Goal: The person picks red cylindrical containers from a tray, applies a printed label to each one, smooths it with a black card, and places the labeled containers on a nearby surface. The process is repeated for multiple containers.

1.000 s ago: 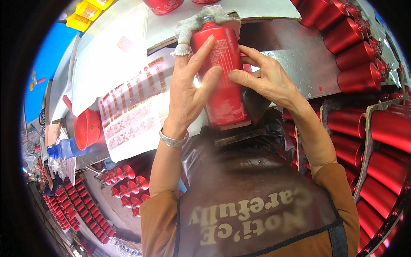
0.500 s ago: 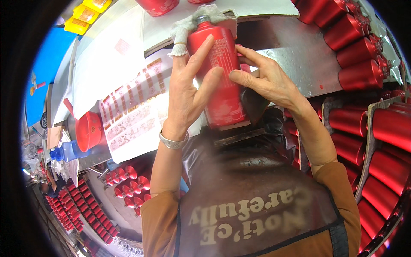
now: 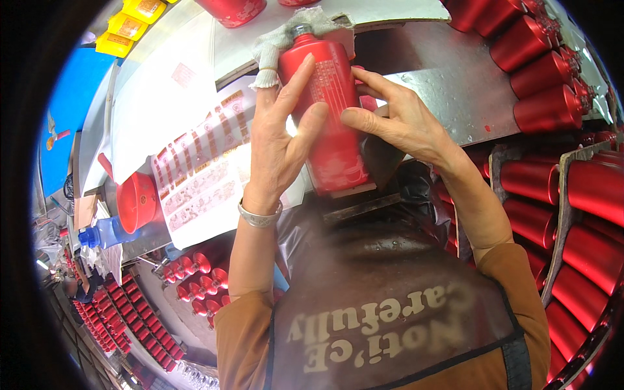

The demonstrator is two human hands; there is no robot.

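A flat red bottle (image 3: 333, 146) with a dark neck lies in front of me, printed side up, its neck pointing away. Pale patches show near its base. My left hand (image 3: 276, 130) grips its left side, the index finger and thumb extended over the front. A white knitted cover (image 3: 265, 68) sits over another finger, with its tip beside a whitish cloth (image 3: 331, 23) near the neck. On the right edge, my right hand (image 3: 406, 120) holds the bottle between thumb and fingers. The underside of the bottle is hidden.
Printed sheets (image 3: 201, 169) cover the table's left side, beside a red basin (image 3: 136, 201) and a blue bottle (image 3: 107, 233). Stacked red bottles (image 3: 549, 110) line the far right, with racks of red bottles (image 3: 595, 244) close by my right arm. Yellow containers (image 3: 127, 26) stand far left.
Both hands and the red bottle have shifted slightly to the left together. The grip looks the same.
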